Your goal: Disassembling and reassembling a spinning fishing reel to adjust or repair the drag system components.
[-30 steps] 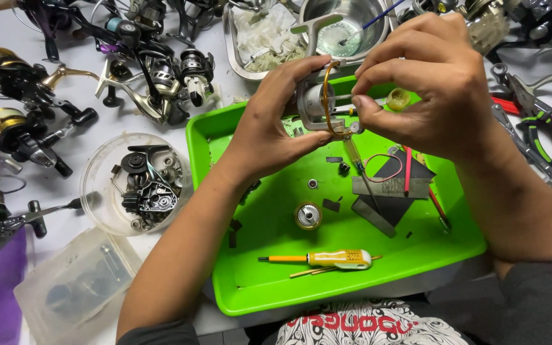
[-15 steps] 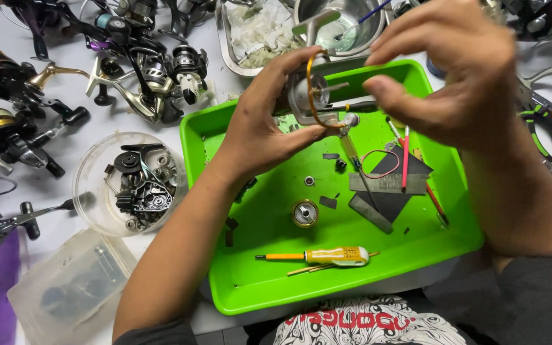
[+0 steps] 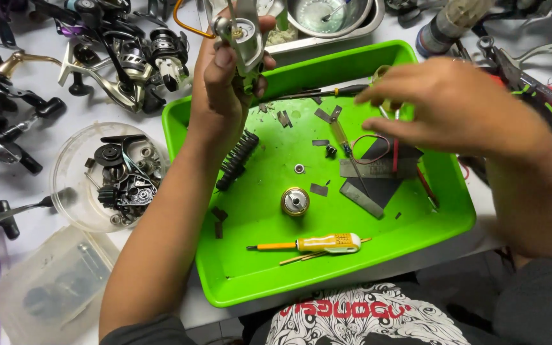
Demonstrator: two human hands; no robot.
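At the upper middle of the frame the left hand is closed around a silver reel body, holding it above the far rim of the green tray. The right hand hovers over the tray's upper right part, fingers loosely curled and pointing left; whether it grips anything cannot be told. Below it lie dark flat pieces and a thin red wire loop. In the tray's centre stands a small brass-rimmed spool, and nearer the bottom edge lies a yellow screwdriver. On the counter at left sits a clear round dish of reel parts.
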